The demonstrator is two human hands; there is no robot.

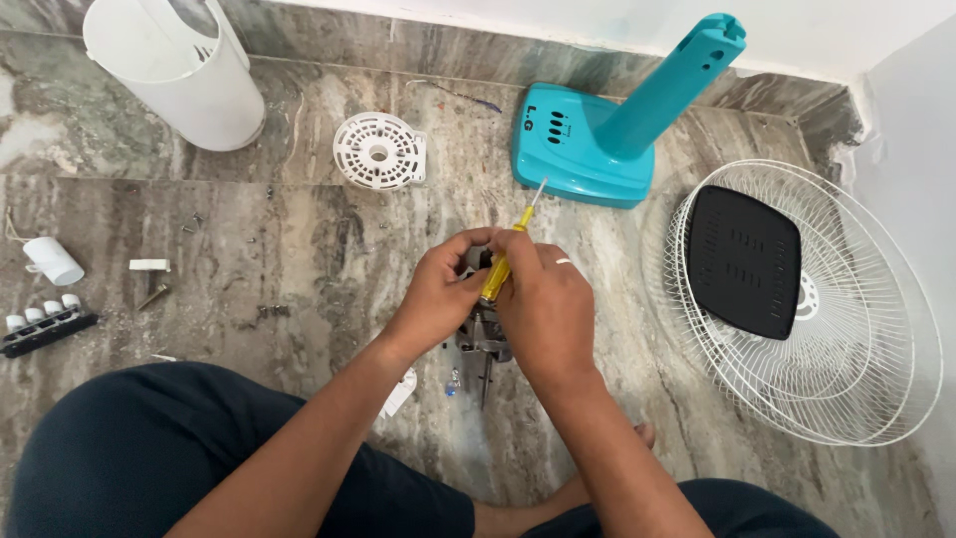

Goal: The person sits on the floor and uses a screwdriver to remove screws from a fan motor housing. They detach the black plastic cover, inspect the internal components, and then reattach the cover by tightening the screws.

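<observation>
My left hand (438, 289) and my right hand (546, 304) meet over a grey metal fan motor (482, 339) that stands on the marble floor. The right hand grips a yellow-handled screwdriver (506, 254), its metal shaft pointing up and away toward the teal fan base. The left hand's fingers close on the top of the motor, touching the right hand. Much of the motor is hidden under both hands; only its lower body and shaft show.
A teal fan base with its column (597, 134) lies behind. White wire fan guards (856, 329) with a black panel (742, 261) are at right. A white vented round cover (378, 149), a white cylinder housing (179, 70), a button strip (45, 324) and loose screws (189, 224) lie left.
</observation>
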